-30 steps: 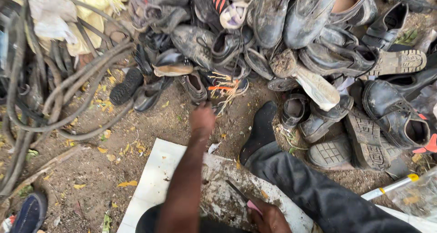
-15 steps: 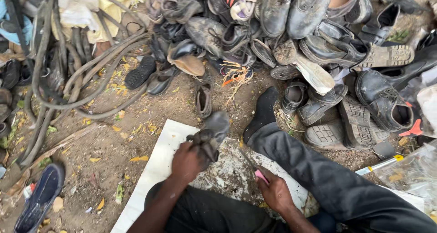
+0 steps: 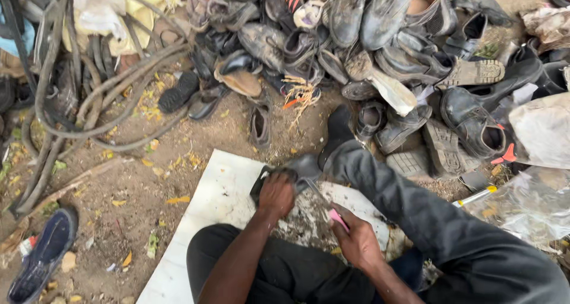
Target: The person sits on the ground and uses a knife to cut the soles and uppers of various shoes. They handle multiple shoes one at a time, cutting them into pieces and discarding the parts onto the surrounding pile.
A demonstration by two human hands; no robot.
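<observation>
My left hand [image 3: 276, 194] presses down on a worn dark shoe [image 3: 292, 170] that lies on a white board [image 3: 208, 209] in front of me. My right hand [image 3: 359, 241] grips a knife with a pink handle [image 3: 332, 212]; its blade points toward the shoe and reaches its near edge. My right leg in dark trousers [image 3: 427, 215] stretches across the board's far right corner.
A big heap of old dark shoes and boots [image 3: 380, 48] fills the ground beyond the board. Thick black hoses [image 3: 71, 102] lie at the left. A single blue shoe [image 3: 44, 253] lies at the lower left. Clear plastic bags [image 3: 522, 203] sit at the right.
My left hand reached out to the heap, brought back a dark shoe and now pins it on the board. My right hand with the knife has moved up to the shoe.
</observation>
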